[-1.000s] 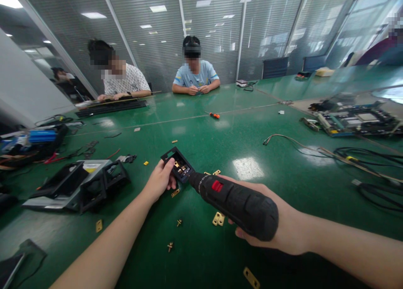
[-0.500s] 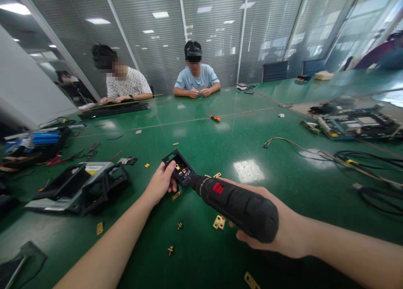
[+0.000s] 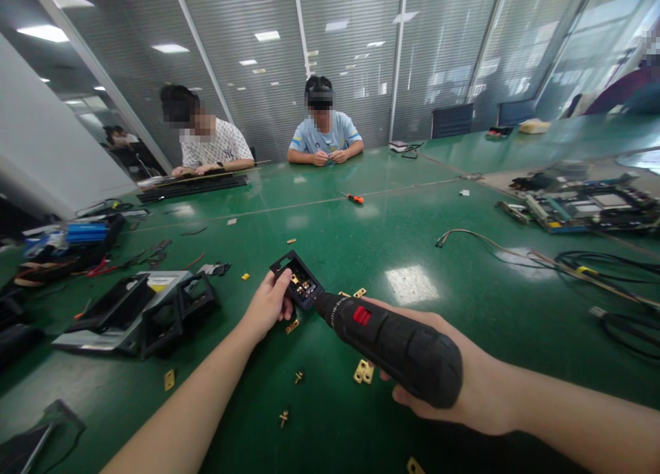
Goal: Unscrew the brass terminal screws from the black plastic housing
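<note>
My left hand (image 3: 273, 298) grips a small black plastic housing (image 3: 313, 292) by its left side, thumb on top. Brass-coloured parts show inside the housing. My right hand (image 3: 474, 384) is wrapped around a black cordless drill (image 3: 397, 347) with a red switch on its top. The drill's nose points at the right edge of the housing; its very tip is too small to make out. Around the hands lie brass plates (image 3: 364, 371), another brass plate (image 3: 292, 327) just below the housing, and brass screws (image 3: 284, 419) nearer to me.
Black and grey plastic frames (image 3: 170, 309) lie on the left. An orange-handled screwdriver (image 3: 355, 199) rests farther back. Circuit boards (image 3: 592, 202) and black cables (image 3: 619, 316) occupy the right. Two people sit across the green table (image 3: 412, 233).
The whole view has shifted slightly, so things appear a little lower and to the right. Both hands keep their hold on the housing and the drill.
</note>
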The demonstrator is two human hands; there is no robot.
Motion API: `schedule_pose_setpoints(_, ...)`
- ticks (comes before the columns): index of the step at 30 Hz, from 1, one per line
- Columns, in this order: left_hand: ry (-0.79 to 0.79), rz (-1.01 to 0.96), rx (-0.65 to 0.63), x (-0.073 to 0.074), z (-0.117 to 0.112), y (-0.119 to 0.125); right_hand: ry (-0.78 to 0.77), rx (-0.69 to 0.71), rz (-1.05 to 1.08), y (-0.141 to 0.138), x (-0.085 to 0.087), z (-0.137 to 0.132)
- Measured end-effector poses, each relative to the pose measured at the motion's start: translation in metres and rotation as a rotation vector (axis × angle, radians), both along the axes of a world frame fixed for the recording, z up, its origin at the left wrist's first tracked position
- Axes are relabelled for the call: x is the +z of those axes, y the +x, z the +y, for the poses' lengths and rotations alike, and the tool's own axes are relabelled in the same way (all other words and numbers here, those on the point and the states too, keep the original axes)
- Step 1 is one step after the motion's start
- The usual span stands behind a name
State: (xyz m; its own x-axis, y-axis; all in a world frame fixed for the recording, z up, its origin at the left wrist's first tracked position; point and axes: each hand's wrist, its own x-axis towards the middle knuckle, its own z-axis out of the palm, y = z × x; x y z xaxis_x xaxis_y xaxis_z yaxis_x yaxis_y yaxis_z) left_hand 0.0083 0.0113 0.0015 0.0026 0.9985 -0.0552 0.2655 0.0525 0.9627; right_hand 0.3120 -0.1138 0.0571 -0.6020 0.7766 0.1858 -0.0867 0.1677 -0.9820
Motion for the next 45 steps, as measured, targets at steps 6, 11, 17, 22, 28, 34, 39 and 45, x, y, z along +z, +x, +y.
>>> schedule_pose_setpoints(6, 0.006, -0.003, 0.006, 0.003, -0.001, 0.002, 0.025, -0.023, -0.003, -0.001, 0.0, 0.0)
schedule_pose_setpoints(11, 0.012, 0.014, 0.001, 0.001, -0.001, 0.001, 0.01, -0.008, -0.009, 0.001, 0.0, 0.0)
schedule_pose_setpoints(17, 0.027, 0.02, -0.022, -0.001, 0.001, 0.0, -0.027, -0.038, -0.041, 0.0, 0.0, 0.002)
schedule_pose_setpoints(22, 0.03, 0.025, -0.021, -0.002, 0.001, -0.001, -0.072, -0.015, -0.108, 0.0, 0.011, 0.002)
schedule_pose_setpoints(28, 0.019, 0.03, -0.024, -0.004, 0.003, -0.002, -0.085, -0.007, -0.114, 0.002, 0.012, 0.001)
schedule_pose_setpoints(34, 0.013, 0.019, -0.017, -0.004, 0.003, -0.003, -0.025, -0.017, -0.032, 0.003, -0.002, 0.002)
schedule_pose_setpoints(39, 0.022, 0.015, -0.026, -0.004, 0.003, -0.002, -0.044, -0.007, -0.093, 0.002, 0.005, 0.002)
schedule_pose_setpoints(45, 0.018, 0.017, -0.019, -0.003, 0.003, -0.001, -0.02, -0.031, -0.031, 0.003, -0.003, 0.001)
